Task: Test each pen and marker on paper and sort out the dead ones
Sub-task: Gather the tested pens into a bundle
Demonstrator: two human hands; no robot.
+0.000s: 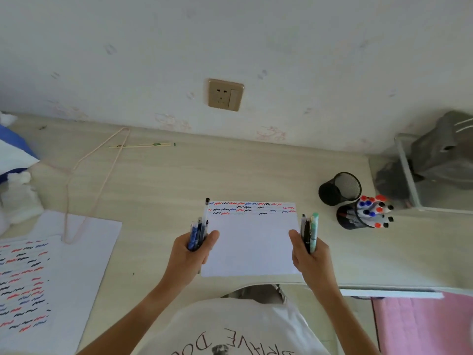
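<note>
A white test sheet (252, 245) lies in front of me, with rows of red, blue and black squiggles along its far edge. My left hand (190, 254) grips a bundle of blue and dark pens (198, 230) at the sheet's left edge, tips pointing away from me. My right hand (308, 254) grips a smaller bundle (310, 233), among them a mint-green pen and black ones, at the sheet's right edge. A black mesh cup (352, 217) to the right is full of markers with red, blue and black caps.
An empty black mesh cup (339, 188) stands behind the full one. Sheets covered with squiggles (38, 275) lie at the left, under a thin pink wire hanger (84, 190). Wrapped chopsticks (142, 145) lie near the wall. A wire rack with grey cloth (435, 162) stands at the right.
</note>
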